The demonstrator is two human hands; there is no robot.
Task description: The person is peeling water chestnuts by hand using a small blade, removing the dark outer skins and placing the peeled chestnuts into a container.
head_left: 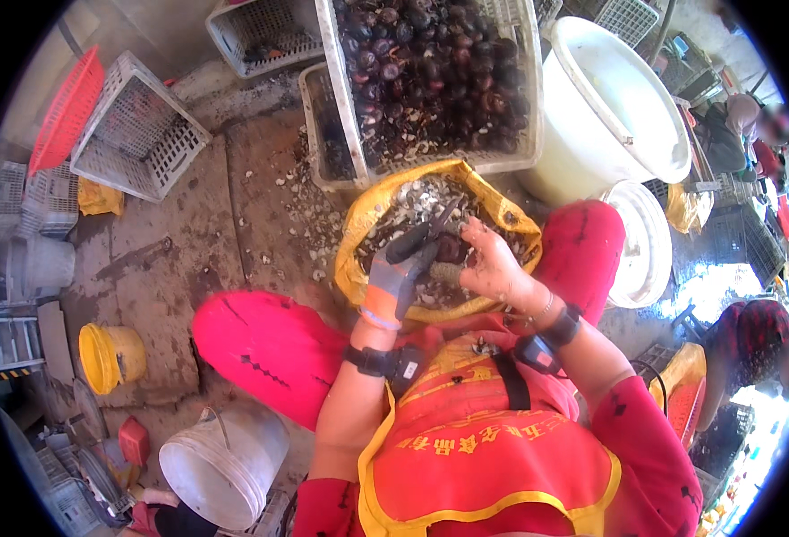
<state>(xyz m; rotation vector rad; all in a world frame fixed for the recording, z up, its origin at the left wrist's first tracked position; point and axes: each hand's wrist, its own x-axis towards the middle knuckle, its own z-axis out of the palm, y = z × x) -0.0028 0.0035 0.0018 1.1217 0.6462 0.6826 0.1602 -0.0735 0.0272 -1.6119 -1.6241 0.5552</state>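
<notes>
My left hand (396, 268), in a grey and orange glove with dark fingers, is closed around a dark brownish round piece (451, 250). A thin dark pointed shape rises by its fingertips; I cannot tell whether it is a tool. My bare right hand (497, 267) is beside it, fingers bent and close together near the same piece; what they pinch is too small to name. Both hands are over an open yellow sack (351, 259) between my knees, holding pale and dark scraps. Beyond the sack, a white crate (345, 85) is heaped with dark purple-brown round pieces (430, 76).
A large white tub (555, 134) stands right of the crate, with a white lid-like round (649, 242) nearer me. At left are a grey crate (139, 130), a red basket (68, 112), a yellow bucket (112, 358) and a white bucket (224, 465). Other people sit at far right.
</notes>
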